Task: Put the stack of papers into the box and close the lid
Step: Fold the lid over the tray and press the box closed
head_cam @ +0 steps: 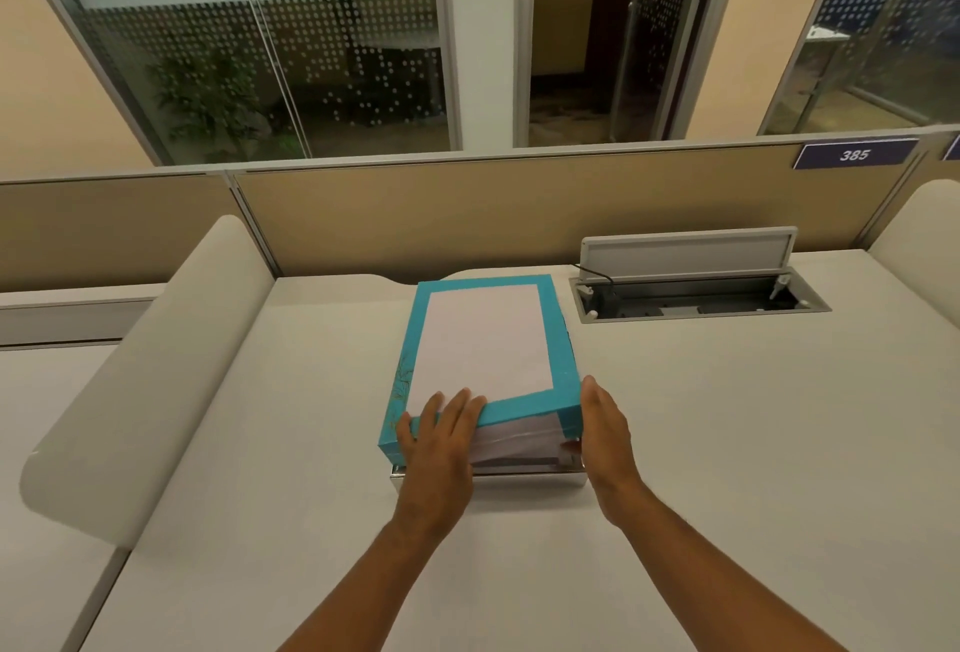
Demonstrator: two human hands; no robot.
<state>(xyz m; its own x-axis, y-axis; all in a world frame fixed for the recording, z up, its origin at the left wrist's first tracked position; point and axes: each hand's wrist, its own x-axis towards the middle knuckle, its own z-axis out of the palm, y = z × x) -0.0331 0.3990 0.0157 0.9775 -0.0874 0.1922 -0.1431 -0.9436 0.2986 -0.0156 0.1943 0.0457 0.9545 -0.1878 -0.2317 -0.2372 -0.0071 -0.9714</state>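
A teal lid [524,404] with a white centre panel lies over the box in the middle of the desk. Its near right corner is raised, so it sits tilted. Under that raised edge the white stack of papers [519,436] shows inside the box, whose pale base rim [488,479] peeks out at the front. My left hand [441,449] holds the lid's near left corner, fingers on top and thumb on the front side. My right hand [605,436] presses flat against the near right corner, its thumb tucked under the lid's edge.
An open cable hatch [696,300] with its flap raised and a black cord sits in the desk at the back right. A beige partition [467,215] runs along the desk's far edge. A rounded white divider [150,371] stands to the left.
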